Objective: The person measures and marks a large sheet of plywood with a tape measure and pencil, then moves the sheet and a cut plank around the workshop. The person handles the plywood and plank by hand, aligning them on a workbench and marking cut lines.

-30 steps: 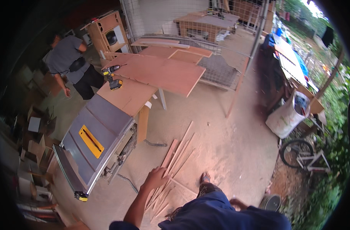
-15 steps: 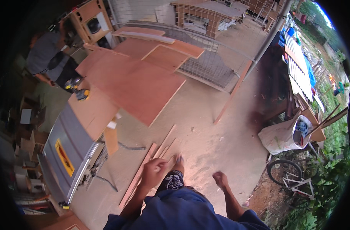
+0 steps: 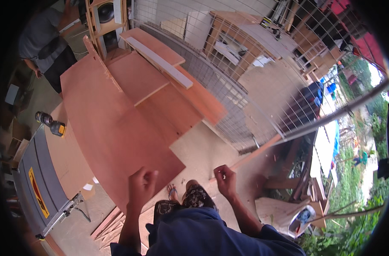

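The reddish sheet [image 3: 111, 132] is smooth, matt wood; the dim saw table [image 3: 50, 170], possibly metal.

A loose navy-blue shirt [image 3: 194, 232] with short sleeves [image 3: 276, 242] tops dark shorts [image 3: 200, 199] printed with a pale pattern.

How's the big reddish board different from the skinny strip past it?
The big board is wide; the skinny strip is narrow. The board is reddish-brown; the strip is whitish. The board reaches near the left hand; the strip lies farther off. Both are long.
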### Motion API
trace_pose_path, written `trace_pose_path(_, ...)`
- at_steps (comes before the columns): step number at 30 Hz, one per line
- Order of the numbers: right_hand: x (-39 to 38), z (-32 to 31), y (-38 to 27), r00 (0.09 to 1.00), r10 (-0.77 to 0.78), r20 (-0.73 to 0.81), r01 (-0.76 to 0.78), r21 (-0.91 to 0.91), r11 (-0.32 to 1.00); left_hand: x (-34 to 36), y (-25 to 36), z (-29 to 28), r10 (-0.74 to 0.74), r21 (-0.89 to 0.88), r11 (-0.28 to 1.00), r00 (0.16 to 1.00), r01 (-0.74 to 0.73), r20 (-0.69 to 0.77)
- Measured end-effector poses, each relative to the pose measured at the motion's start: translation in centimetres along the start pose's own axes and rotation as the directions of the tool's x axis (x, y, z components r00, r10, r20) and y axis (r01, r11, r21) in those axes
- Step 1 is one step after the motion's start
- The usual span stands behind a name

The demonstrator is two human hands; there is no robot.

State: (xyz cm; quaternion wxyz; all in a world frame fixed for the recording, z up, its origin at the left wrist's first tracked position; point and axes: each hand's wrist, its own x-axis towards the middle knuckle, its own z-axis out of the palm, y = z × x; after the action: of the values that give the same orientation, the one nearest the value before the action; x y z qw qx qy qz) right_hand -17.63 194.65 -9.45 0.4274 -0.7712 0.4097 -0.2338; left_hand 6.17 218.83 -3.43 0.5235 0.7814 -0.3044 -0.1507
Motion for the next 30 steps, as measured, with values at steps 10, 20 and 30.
trace_pose_path(10,44.5,7.9,-1.6,0.9,-0.422,0.113,0.41,0.114,0.905,37.4,-2.4,18.8,-0.198,0.115,0.964,0.934,0.241,-0.296)
trace_pose_path(20,73.9,30.6,-5.0,0.815,-0.028,0.578,0.278,-0.349,0.895,48.5,-9.2,25.6,-0.529,0.186,0.752,0.748,0.632,-0.401)
trace_pose_path(30,77.5,32.6,-7.7,0.876,0.163,0.453,0.044,-0.412,0.91,41.0,-4.2,23.5,-0.419,0.184,0.757,0.682,0.627,-0.6)
